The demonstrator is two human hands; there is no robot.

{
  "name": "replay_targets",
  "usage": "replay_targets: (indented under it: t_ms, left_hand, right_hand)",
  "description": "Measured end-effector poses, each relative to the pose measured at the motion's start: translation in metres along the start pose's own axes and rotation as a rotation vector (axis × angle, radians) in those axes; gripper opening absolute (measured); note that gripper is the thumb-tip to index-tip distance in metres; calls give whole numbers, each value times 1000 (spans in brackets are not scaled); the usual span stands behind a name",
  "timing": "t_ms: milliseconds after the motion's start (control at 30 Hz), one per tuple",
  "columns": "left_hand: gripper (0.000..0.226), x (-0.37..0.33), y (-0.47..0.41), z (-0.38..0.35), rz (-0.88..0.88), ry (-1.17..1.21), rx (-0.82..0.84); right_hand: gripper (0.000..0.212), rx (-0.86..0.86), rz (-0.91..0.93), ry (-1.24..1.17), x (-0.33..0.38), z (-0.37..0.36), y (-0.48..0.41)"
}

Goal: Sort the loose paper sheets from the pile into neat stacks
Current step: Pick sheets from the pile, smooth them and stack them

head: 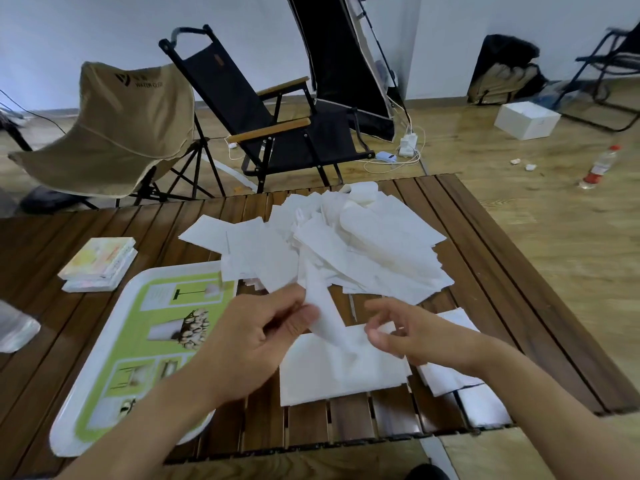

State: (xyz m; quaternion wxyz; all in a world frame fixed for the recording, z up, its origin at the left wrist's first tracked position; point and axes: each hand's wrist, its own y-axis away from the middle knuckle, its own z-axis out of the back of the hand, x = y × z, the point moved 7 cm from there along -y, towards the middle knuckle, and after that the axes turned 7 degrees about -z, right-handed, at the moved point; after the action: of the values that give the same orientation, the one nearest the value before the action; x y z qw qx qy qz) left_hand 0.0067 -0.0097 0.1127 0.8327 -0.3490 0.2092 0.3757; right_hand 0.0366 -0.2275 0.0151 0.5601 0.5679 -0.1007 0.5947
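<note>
Right now the thumb and fingers (294, 318) of my left hand (263, 334) are pinching 1 white paper sheet (327, 318), which curls in a long strip from the loose pile (363, 251) down toward me. Its lower end touches the flat stack (329, 379) lying on the table (45, 244) under my hands. My right hand (408, 334) is just beside that lower end, fingers curled, thumb and forefinger close together at a white edge; I cannot tell whether they actually grip it. Under my right wrist lies a 2nd stack (446, 377), and a 3rd (483, 407) sits at the table's near edge. The pile itself spreads across the far middle of the table, sheets overlapping at all angles. To the left is a white-rimmed green tray (180, 268), with 2 flat packs (98, 263) beyond it. Past the table stand a tan folding chair (121, 126) and a black one (277, 126).
</note>
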Motion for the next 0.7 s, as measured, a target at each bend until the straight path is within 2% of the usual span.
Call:
replay_targets:
  t_ms: [100, 200, 300, 400, 500, 600, 700]
  left_hand:
    - [26, -8, 4, 8, 55, 217, -178]
    - [32, 13, 8, 7, 184, 366, -224]
    - [22, 25, 13, 0, 245, 453, -193]
    - [40, 37, 18, -8, 328, 490, -158]
    - [43, 50, 25, -12, 437, 543, -129]
    - [30, 59, 33, -17, 513, 579, -85]
    - [27, 69, 43, -29, 586, 546, 43]
  right_hand:
    - [60, 160, -4, -142, -4, -2, 13]
    - [36, 238, 41, -234, -2, 0, 21]
    - [39, 296, 0, -307, -5, -4, 25]
    - [41, 374, -26, -309, -4, -14, 25]
    - [44, 259, -69, -367, -2, -12, 17]
    - [47, 51, -141, -548, -11, 3, 8]
    - [27, -36, -203, -551, -21, 10, 5]
